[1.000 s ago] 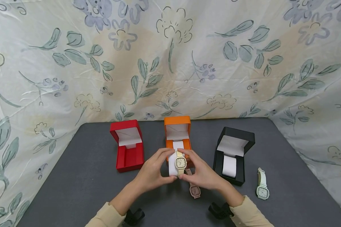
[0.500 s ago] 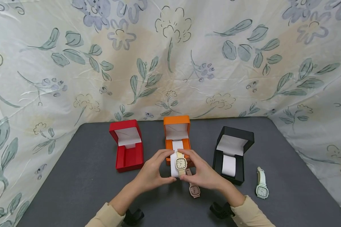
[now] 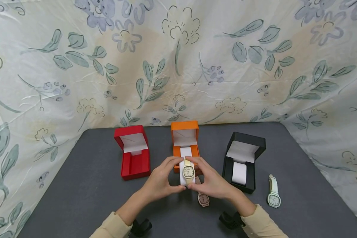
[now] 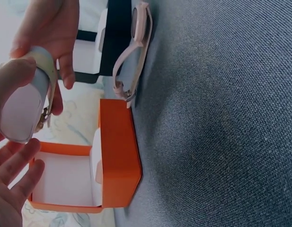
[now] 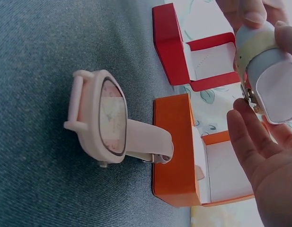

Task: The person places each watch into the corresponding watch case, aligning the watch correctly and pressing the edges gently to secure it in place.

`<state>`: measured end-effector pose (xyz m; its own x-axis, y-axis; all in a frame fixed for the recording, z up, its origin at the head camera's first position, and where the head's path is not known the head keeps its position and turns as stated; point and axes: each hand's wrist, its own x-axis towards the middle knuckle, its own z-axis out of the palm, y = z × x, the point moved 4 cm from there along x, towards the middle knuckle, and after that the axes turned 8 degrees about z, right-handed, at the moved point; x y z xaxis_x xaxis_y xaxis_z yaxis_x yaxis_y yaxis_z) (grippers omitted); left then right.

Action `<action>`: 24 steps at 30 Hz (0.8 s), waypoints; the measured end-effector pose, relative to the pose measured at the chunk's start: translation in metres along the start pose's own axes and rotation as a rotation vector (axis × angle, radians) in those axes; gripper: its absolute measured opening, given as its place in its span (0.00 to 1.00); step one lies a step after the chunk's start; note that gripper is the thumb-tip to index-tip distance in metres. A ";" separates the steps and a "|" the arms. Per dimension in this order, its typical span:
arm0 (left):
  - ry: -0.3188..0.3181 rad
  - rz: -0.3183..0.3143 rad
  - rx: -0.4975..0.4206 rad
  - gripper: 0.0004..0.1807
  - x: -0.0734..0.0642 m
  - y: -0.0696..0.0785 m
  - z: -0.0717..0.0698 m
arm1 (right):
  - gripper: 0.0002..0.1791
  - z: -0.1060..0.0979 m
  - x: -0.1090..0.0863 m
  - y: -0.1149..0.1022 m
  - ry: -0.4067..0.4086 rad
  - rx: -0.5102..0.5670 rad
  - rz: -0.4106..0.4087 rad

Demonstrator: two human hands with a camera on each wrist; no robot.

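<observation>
Between both hands, a cream-strapped wristwatch (image 3: 188, 172) sits around a white watch pillow (image 3: 181, 175), its square-cornered dial facing up. My left hand (image 3: 159, 180) grips the pillow between thumb and fingers from the left. From the right, my right hand (image 3: 212, 180) holds the watch and the pillow, thumb and fingertips at the strap. A metal buckle (image 5: 250, 93) shows on the strap in the right wrist view. Just behind the hands stands the open orange box (image 3: 185, 125), partly hidden by them. A pink watch (image 3: 203, 199) lies below the right hand, its strap partly covered.
An open red box (image 3: 136, 165) with a bare red inside stands at the left. At the right are an open black box (image 3: 250, 140) holding a white pillow (image 3: 239, 173) and a pale green watch (image 3: 274, 195). A floral cloth (image 3: 181, 89) hangs behind the dark grey table (image 3: 77, 195).
The white pillow has shifted right under the cream watch, so the watch now sits nearer its middle. Both hands keep their hold in about the same place.
</observation>
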<state>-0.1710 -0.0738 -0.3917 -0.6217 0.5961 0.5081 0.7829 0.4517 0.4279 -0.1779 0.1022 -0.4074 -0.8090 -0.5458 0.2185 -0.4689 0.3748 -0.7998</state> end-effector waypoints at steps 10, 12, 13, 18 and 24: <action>0.003 -0.002 -0.008 0.45 -0.001 -0.001 0.001 | 0.43 0.003 0.000 0.003 0.001 0.007 -0.006; 0.001 -0.004 -0.010 0.44 -0.001 -0.002 0.001 | 0.43 0.003 0.000 0.003 -0.006 0.007 0.005; 0.001 -0.006 -0.012 0.45 -0.001 -0.002 0.001 | 0.43 0.003 0.000 0.003 -0.012 0.007 0.010; 0.000 -0.020 -0.007 0.44 -0.002 -0.003 0.000 | 0.47 0.003 0.000 0.002 -0.041 0.001 0.020; 0.010 -0.036 0.003 0.45 -0.005 -0.006 -0.003 | 0.50 0.000 0.000 0.004 -0.047 -0.062 0.063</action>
<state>-0.1726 -0.0811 -0.3941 -0.6494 0.5732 0.4997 0.7603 0.4745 0.4436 -0.1797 0.1038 -0.4107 -0.8207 -0.5535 0.1417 -0.4402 0.4545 -0.7744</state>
